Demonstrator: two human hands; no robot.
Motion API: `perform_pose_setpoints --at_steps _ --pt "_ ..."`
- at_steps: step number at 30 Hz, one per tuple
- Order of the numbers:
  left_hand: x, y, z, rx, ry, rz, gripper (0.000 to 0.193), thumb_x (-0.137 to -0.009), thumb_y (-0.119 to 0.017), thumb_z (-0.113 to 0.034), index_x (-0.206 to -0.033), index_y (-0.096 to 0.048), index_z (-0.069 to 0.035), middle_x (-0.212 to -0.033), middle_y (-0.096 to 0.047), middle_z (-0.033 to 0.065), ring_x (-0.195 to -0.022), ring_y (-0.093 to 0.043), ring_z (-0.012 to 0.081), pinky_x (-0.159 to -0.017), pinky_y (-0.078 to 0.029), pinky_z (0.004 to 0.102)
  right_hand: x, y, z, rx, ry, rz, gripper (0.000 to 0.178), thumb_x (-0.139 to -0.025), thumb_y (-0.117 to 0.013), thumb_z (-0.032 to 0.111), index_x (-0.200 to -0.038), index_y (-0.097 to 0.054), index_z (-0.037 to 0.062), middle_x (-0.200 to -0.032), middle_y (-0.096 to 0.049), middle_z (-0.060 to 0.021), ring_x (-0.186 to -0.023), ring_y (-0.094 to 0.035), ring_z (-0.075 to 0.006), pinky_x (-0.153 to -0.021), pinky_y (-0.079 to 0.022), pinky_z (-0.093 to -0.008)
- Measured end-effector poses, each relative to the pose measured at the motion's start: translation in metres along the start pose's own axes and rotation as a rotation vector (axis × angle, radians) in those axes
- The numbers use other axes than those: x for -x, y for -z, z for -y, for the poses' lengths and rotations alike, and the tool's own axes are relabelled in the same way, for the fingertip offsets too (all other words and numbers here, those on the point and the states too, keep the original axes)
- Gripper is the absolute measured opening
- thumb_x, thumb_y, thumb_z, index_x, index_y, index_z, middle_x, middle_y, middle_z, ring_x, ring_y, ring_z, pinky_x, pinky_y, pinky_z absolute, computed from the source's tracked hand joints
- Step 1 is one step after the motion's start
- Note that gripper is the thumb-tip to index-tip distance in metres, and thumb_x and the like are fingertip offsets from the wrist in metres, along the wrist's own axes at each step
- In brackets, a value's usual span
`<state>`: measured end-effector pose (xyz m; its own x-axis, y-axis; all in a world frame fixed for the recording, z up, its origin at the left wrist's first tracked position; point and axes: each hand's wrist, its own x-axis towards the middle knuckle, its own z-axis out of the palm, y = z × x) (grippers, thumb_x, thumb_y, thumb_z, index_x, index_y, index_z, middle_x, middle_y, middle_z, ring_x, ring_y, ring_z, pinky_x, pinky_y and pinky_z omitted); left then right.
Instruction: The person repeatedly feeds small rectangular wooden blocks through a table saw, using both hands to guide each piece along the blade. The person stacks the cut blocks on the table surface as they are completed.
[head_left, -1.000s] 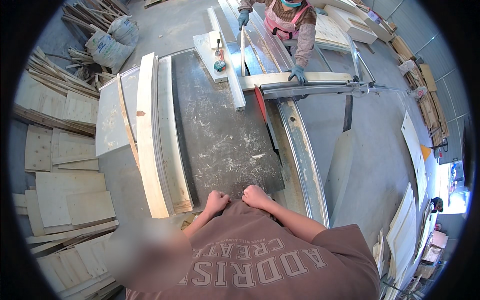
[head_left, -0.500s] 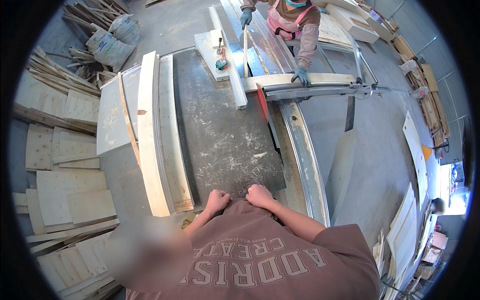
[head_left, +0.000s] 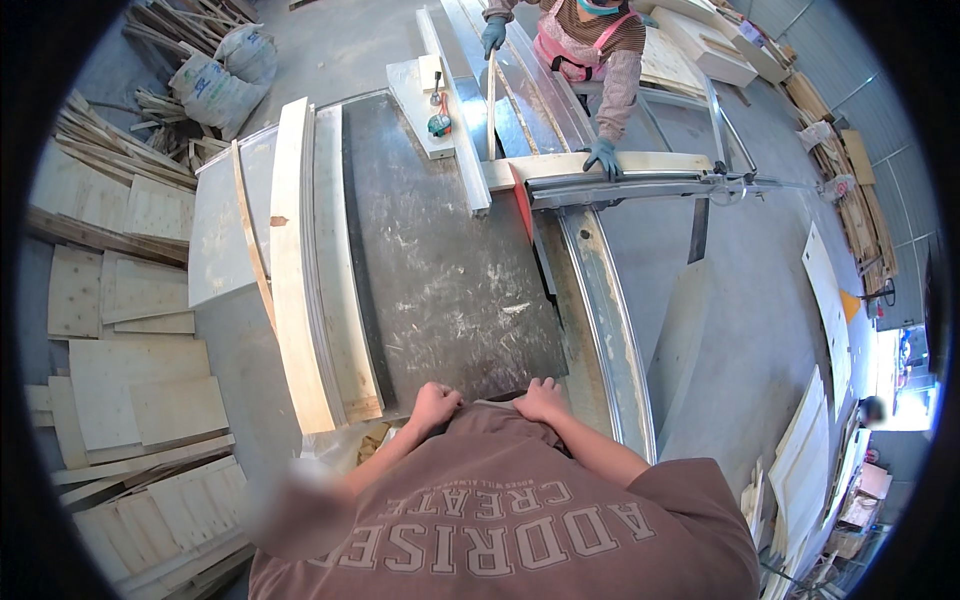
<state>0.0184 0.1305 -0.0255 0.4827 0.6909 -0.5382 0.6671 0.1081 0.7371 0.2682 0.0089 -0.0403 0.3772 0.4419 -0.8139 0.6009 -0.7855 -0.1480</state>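
Observation:
My left hand [head_left: 437, 403] is closed, knuckles up, at the near edge of the dark, scuffed saw table [head_left: 450, 310]. What its curled fingers hold, if anything, is hidden. A little to the right, my right hand [head_left: 541, 399] is closed on the front hem of my brown shirt [head_left: 500, 480], its fingers bent over the cloth. Left of my hands lies a stack of long pale boards [head_left: 300, 260] on the table. Across the table a person in a pink apron rests one gloved hand [head_left: 602, 158] on a pale board [head_left: 650, 163] and grips a thin strip [head_left: 492, 105] with the other.
A red blade guard [head_left: 521, 205] stands beside the metal fence [head_left: 600, 190]. A tape measure [head_left: 439, 125] lies on a white block beyond the table's middle. A metal rail [head_left: 600, 290] runs along the right side. Plywood pieces [head_left: 140, 385] pile at left, with white sacks [head_left: 215, 85] beyond.
My right hand has moved slightly right, its fingers now bent over the shirt hem. The left hand stays near the table edge. The view has shifted a little; the other person's hands look unchanged.

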Motion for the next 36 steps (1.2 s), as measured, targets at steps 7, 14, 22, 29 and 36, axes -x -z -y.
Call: perform_pose_setpoints --at_steps 7,14,22,29,36 --pt "-0.002 -0.005 0.010 -0.025 0.025 0.050 0.030 -0.092 -0.067 -0.024 -0.088 -0.085 0.000 -0.069 -0.076 0.0134 -0.063 -0.073 0.0198 -0.065 -0.058 0.0372 -0.035 -0.013 -0.025 0.024 0.147 0.370 0.091 -0.086 -0.071 0.051 -0.156 -0.052 -0.0038 -0.156 -0.051 -0.0383 -0.143 -0.054 -0.0517 -0.118 -0.047 -0.0527" --pt "0.003 -0.005 0.009 -0.012 0.053 0.019 0.031 -0.090 -0.067 -0.027 -0.084 -0.083 -0.001 -0.068 -0.074 0.0191 -0.064 -0.076 0.0285 -0.069 -0.061 0.0425 -0.012 -0.014 -0.017 0.109 0.241 0.128 0.056 -0.092 -0.065 0.044 -0.120 -0.079 -0.0036 -0.129 -0.073 -0.0326 -0.121 -0.071 -0.0483 -0.102 -0.059 -0.0514" --pt "0.023 -0.002 0.013 -0.007 0.062 -0.058 0.031 -0.090 -0.067 -0.027 -0.085 -0.084 -0.002 -0.071 -0.075 0.0200 -0.065 -0.076 0.0293 -0.069 -0.061 0.0425 -0.002 0.067 0.045 0.203 0.469 -0.355 0.033 -0.092 -0.073 0.033 -0.102 -0.074 0.0018 -0.100 -0.078 -0.0229 -0.095 -0.078 -0.0433 -0.082 -0.062 -0.0578" --pt "0.050 -0.008 0.033 0.021 0.172 -0.141 0.031 -0.090 -0.067 -0.026 -0.084 -0.084 -0.001 -0.065 -0.073 0.0177 -0.058 -0.071 0.0254 -0.063 -0.057 0.0417 -0.088 0.144 0.108 0.719 0.778 -0.665 0.043 -0.086 -0.077 0.014 -0.125 -0.070 -0.0019 -0.133 -0.068 -0.0179 -0.140 -0.055 -0.0348 -0.114 -0.044 -0.0477" --pt "0.089 -0.016 0.039 0.113 0.306 -0.212 0.031 -0.094 -0.068 -0.022 -0.084 -0.083 0.003 -0.064 -0.073 0.0096 -0.058 -0.067 0.0136 -0.060 -0.055 0.0361 -0.192 0.175 0.140 1.051 0.636 -0.832 0.068 -0.099 -0.068 0.019 -0.159 -0.045 -0.0034 -0.152 -0.059 -0.0193 -0.149 -0.046 -0.0368 -0.132 -0.020 -0.0576"
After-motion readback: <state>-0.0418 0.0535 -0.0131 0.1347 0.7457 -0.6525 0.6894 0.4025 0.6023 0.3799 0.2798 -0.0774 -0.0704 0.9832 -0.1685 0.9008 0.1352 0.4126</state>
